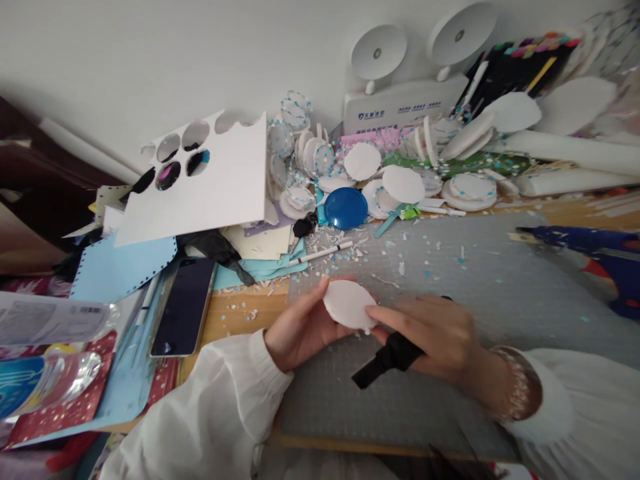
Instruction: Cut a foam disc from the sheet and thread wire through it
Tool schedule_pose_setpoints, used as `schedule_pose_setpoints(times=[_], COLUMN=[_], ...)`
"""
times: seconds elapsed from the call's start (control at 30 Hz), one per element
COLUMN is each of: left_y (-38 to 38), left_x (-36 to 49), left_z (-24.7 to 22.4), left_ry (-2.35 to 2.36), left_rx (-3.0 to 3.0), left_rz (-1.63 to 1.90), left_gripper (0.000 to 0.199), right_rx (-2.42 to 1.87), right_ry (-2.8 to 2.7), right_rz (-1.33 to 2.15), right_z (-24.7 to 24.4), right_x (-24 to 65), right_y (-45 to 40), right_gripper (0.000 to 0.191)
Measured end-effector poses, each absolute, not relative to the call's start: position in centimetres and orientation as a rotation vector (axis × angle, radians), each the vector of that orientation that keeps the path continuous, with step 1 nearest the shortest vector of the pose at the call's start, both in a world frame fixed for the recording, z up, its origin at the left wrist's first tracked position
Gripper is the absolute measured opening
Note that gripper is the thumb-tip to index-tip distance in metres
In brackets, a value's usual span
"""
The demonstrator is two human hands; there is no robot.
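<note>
**White foam disc held in both hands over grey mat**

Left hand cupped round white foam disc, thumb up on disc's far-left edge, fingers curled beneath. Right hand pinching disc's right edge w/ forefinger laid over top; same hand also gripping a black tool, handle jutting down-left under the palm. Tool tip hidden behind disc, so type unclear. Disc tilted slightly, raised just above grey cutting mat, near mat's left edge. White sleeves on both arms; beaded bracelet on right wrist.

Elsewhere on table: blue glue gun lying at right on mat, well apart from hands. Blue round lid beyond hands, near pile of white foam discs at back. White pen between lid and hands, amid white and blue scraps. Dark phone flat at left, just beside mat. White board w/ round cut-outs propped at back left. Light-blue paper sheets under board. Marker set back right, by white lamp unit.
</note>
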State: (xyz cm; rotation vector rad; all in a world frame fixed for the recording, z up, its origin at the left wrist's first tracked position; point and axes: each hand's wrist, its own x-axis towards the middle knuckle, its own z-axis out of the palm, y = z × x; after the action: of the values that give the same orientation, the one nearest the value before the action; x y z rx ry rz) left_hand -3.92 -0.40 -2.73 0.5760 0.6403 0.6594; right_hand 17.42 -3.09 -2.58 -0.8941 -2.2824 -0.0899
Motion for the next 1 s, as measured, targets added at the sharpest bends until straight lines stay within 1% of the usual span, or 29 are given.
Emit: schedule_pose_setpoints(times=[0.1,0.17,0.23,0.3,0.4,0.5,0.6,0.7,0.77,0.87,0.93,1.0], left_y=[-0.5,-0.4,-0.2,-0.2,-0.2,-0.2,-0.2,-0.2,-0.2,-0.2,-0.3,-0.4], left_x=[-4.3,-4.7,-5.0,-5.2,-5.1,-5.0,-5.0,-5.0,-5.1,-5.1,-5.1,-5.1], left_z=[-2.9,-2.8,-2.6,-2.4,-2.4,-2.6,-2.8,-2.8,-2.9,-2.9,-2.9,-2.9], left_ry=[0.693,0.669,0.619,0.59,0.593,0.619,0.629,0.606,0.589,0.546,0.518,0.526], left_rx=[0.894,1.184,1.415,1.518,1.485,1.429,1.398,1.337,1.271,1.179,1.16,1.18], left_rz=[0.782,0.815,0.75,0.668,0.622,0.629,0.623,0.608,0.613,0.646,0.665,0.683], left_gripper=[0.042,0.051,0.058,0.055,0.051,0.054,0.056,0.054,0.056,0.067,0.069,0.068], right_rx=[-0.872,-0.832,-0.759,-0.706,-0.723,-0.722,-0.67,-0.681,-0.78,-1.031,-1.176,-1.291], right_ry=[-2.298,-2.336,-2.387,-2.426,-2.415,-2.369,-2.371,-2.312,-2.225,-2.067,-1.957,-1.866], right_rz=[-0.146,-0.173,-0.176,-0.158,-0.142,-0.128,-0.084,0.014,0.075,0.063,0.002,-0.037], right_z=[-2.6,-2.5,-2.4,-2.2,-1.9,-2.0,-2.1,-2.0,-1.8,-1.9,-2.3,-2.7], right_x=[17.9,18.1,18.2,18.2,18.0,17.9,18.2,18.5,18.5,18.4,18.2,18.1], right_y=[-2.9,-2.8,-2.6,-2.6,-2.6,-2.8,-2.9,-2.9,-2.9,-2.9,-2.8,-2.7], right_gripper=[0.017,0.019,0.022,0.026,0.024,0.018,0.02,0.021,0.017,0.013,0.015,0.019])
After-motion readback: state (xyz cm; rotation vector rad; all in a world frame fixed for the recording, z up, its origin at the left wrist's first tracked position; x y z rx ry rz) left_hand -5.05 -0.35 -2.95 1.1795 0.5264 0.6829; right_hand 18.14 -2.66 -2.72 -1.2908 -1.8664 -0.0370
